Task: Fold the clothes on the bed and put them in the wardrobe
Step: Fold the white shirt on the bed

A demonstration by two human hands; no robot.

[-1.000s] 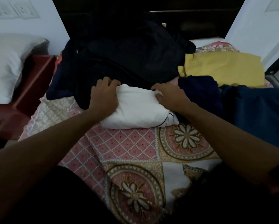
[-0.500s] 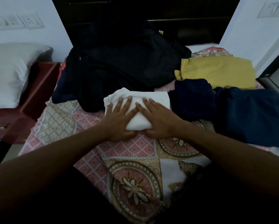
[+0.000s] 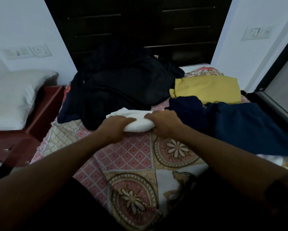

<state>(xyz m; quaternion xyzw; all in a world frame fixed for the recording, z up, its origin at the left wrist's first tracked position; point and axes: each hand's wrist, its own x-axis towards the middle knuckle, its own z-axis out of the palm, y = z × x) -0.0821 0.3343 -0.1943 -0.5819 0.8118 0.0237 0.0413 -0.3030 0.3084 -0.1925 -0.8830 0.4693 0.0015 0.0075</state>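
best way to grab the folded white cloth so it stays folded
Grip the white cloth at its two ends, coming in from the near side, as the left hand and right hand do. It is a soft bundle lying crosswise, so a single middle grip would likely let the ends sag open.

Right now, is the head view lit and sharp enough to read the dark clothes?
Head view: dim, bluish light; the heaped black clothes merge with the dark wooden panel behind, folds barely readable. Head view: wide-angle distortion leans the white walls inward. Head view: the folded white garment, gripped by left hand and right hand, looks reasonably sharp.
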